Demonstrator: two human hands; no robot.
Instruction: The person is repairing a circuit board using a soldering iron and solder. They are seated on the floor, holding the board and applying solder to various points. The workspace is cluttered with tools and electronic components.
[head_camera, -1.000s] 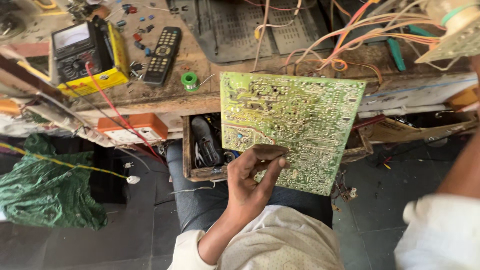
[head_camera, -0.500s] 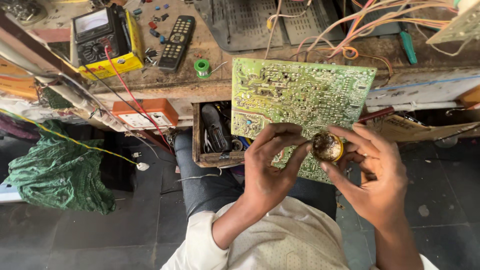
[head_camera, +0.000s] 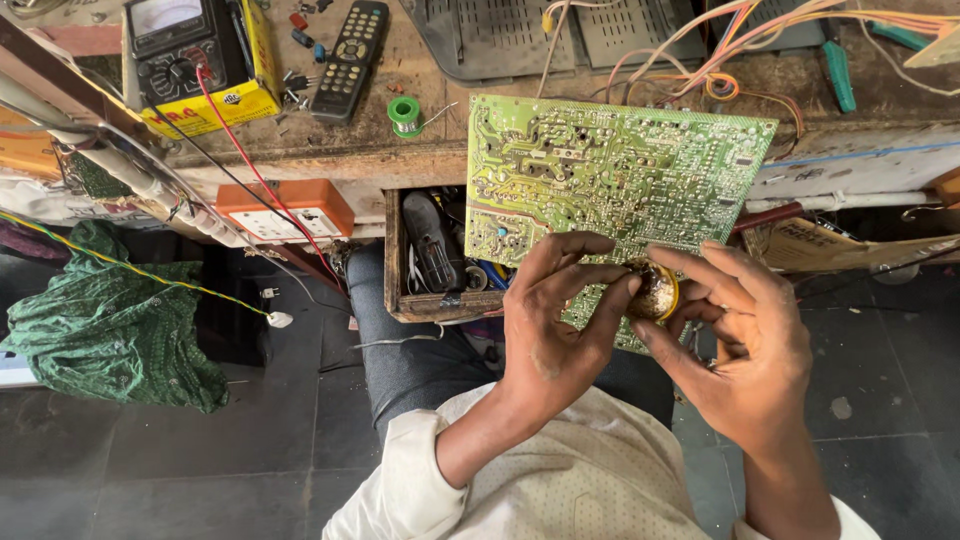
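1. The left hand (head_camera: 550, 330) and right hand (head_camera: 745, 345) meet in front of the person's lap, both closed lightly around a small round yellow-rimmed tin (head_camera: 655, 290).
2. The grip of the left hand: thumb and fingers curl in from the left, fingertips touching the tin's left edge. The grip of the right hand: fingers cup the tin from the right and below, only partly closed.
3. The tin sits between the two hands, just in front of the lower edge of a green circuit board (head_camera: 610, 185). Being round, it has no clear long axis; its open, brownish face is turned up toward the camera.
4. The circuit board leans with its top edge on the worktop (head_camera: 330, 150) and its solder side facing up; its long axis runs left to right, slightly tilted down to the right.
5. Just left of the board an open wooden drawer (head_camera: 395, 260) holds dark tools.
6. On the worktop lie a yellow multimeter (head_camera: 195, 60), a black remote control (head_camera: 350, 45), a green solder spool (head_camera: 404, 112) and a tangle of coloured wires (head_camera: 740, 60).
7. A green cloth (head_camera: 110, 330) lies on the floor at far left.
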